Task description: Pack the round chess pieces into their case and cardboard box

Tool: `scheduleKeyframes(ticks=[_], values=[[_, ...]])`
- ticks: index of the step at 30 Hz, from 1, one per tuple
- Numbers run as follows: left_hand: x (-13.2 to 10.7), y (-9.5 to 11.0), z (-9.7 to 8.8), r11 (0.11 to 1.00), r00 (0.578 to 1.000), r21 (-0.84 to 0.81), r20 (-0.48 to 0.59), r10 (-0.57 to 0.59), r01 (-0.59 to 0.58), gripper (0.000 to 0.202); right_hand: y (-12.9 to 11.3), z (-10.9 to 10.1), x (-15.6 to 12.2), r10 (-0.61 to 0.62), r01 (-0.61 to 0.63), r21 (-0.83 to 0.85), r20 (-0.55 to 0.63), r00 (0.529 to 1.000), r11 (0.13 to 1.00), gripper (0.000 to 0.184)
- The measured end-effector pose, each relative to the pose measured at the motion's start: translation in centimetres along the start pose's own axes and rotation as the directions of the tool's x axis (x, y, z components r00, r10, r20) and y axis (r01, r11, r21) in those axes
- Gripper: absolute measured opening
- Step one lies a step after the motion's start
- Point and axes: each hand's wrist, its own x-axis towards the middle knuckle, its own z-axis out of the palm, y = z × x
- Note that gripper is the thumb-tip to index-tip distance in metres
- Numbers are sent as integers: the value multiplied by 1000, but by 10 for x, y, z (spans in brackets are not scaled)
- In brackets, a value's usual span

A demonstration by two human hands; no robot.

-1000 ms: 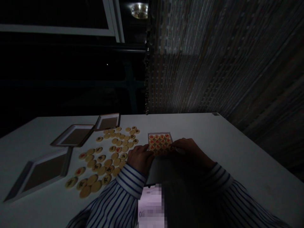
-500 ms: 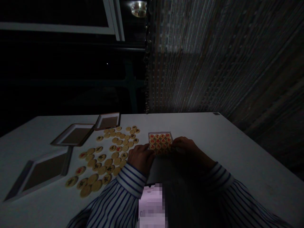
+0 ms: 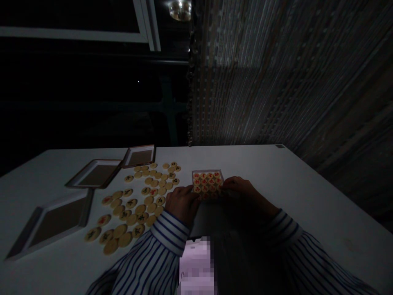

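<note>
A small square box (image 3: 207, 173) holds rows of round wooden chess pieces with red characters. My left hand (image 3: 181, 201) rests against the box's near left corner, fingers curled toward it. My right hand (image 3: 238, 188) sits at the box's near right edge, fingers bent and touching the pieces or the rim. The light is too dim to show whether either hand pinches a piece. A dark flat object (image 3: 208, 219) lies between my wrists, just in front of the box.
Many loose round pieces (image 3: 138, 205) with black or red characters are spread on the white table (image 3: 307, 196) left of the box. Three shallow empty box halves lie further left: (image 3: 52, 223), (image 3: 93, 174), (image 3: 139, 156). A striped curtain hangs behind the table.
My right hand has drawn slightly back and up along the box's right edge. The left hand stays in place.
</note>
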Motion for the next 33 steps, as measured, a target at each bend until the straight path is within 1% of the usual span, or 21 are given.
scheduleKeyframes(ticks=[3,7,13,18,23,25,29,33], values=[[0,0,0,1000,1000,4,1,-1,1,25,1,1,0,-6,6,-15,-6,1000,1000,29],[0,1,3,999,999,28,-28,-26,27,23,2,3,1,24,-23,-59,16,1000,998,25],[1,-2,8,1000,999,7,-38,-8,8,22,1,2,1,10,-9,-59,8,1000,998,23],[0,-2,6,1000,999,0,-37,-4,4,23,1,0,2,21,-18,-68,37,999,998,25],[-1,0,4,1000,999,17,-38,-12,13,22,-1,-1,1,15,-14,-62,12,1000,998,23],[-1,1,4,999,999,20,-47,-28,28,21,-2,-2,1,21,-20,-67,21,1000,998,23],[0,2,2,999,999,17,-19,-30,30,23,0,-1,2,19,-16,-73,31,999,997,23],[0,0,-1,1000,1000,9,4,-7,7,24,2,0,2,13,-10,-68,51,999,998,24]])
